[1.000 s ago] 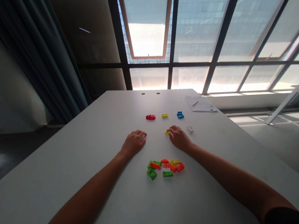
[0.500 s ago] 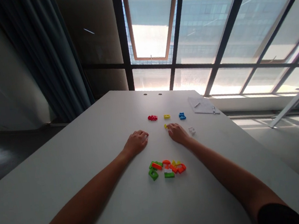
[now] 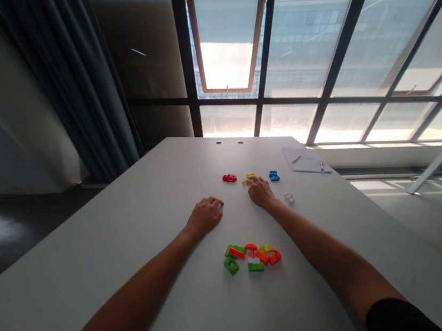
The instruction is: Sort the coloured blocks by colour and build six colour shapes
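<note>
I have the right hand [image 3: 260,190] reaching farthest out over the white, smooth-topped table [image 3: 174,311], its thumb and fingertips pinched on a small yellow plastic piece [image 3: 244,182]. That piece sits at the near edge of a yellow plastic block [image 3: 250,174]; from where I watch, I cannot tell whether the two touch. The yellow block is the middle one of a row — a red, knobbly plastic cluster [image 3: 229,178] to its left, a blue plastic cluster [image 3: 274,175] to its right.

The left hand [image 3: 205,214] rests on the tabletop with its fingers curled, nearer me than the red cluster. A whitish spot shows by its fingertips, and I cannot tell whether it is grasping anything.

A white, translucent-looking plastic piece [image 3: 288,197] lies just right of the right wrist. Between the forearms and closer to me, a loose heap of green, orange, yellow and white plastic pieces [image 3: 252,257] lies directly on the table.

Toward the far right edge I see white sheets of paper [image 3: 304,155] with a slim pen [image 3: 296,159] on top — any writing there is too small for me to read.
</note>
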Motion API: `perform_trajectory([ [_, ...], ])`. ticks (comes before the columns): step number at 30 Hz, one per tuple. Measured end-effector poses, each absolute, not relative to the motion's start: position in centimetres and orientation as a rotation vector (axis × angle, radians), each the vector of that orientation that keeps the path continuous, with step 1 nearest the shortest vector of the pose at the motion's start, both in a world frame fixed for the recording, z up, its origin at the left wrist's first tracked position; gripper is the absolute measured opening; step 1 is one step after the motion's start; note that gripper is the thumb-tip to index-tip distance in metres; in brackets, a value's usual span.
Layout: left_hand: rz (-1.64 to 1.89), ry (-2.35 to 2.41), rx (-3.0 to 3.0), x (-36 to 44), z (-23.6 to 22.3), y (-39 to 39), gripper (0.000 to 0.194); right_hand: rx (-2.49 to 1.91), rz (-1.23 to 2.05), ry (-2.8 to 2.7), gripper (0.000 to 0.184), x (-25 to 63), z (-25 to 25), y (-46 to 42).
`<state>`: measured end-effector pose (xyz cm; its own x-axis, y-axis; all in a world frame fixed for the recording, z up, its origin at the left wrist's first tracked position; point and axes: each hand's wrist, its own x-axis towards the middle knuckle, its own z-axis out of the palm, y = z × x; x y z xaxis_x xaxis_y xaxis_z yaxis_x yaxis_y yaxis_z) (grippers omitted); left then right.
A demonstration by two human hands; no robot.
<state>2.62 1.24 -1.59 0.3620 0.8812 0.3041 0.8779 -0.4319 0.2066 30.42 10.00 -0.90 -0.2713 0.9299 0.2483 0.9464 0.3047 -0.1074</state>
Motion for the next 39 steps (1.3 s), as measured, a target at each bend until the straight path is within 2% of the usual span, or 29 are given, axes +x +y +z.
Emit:
perform_trajectory([
  [9, 0.578, 1.654, 2.591, 2.5, -1.5, 1.2, 0.029, -1.753, -0.080, -2.342, 0.043, 30.4, -0.4, 11.1],
  [28, 0.583, 1.652, 2.593, 2.4, -1.6, 1.3, 0.030, -1.722, -0.038, -2.252, 0.056, 30.4, -1.0, 10.0],
  [33, 0.586, 1.642, 2.596, 2.3, -1.6, 1.3, 0.030, -1.587, 0.075, -2.303, 0.040, 31.2, -1.7, 7.6],
  [39, 0.580, 1.632, 2.604, 2.4, -1.7, 1.4, 0.030, -1.004, 0.424, -2.286, 0.024, 35.4, -3.2, 1.6],
])
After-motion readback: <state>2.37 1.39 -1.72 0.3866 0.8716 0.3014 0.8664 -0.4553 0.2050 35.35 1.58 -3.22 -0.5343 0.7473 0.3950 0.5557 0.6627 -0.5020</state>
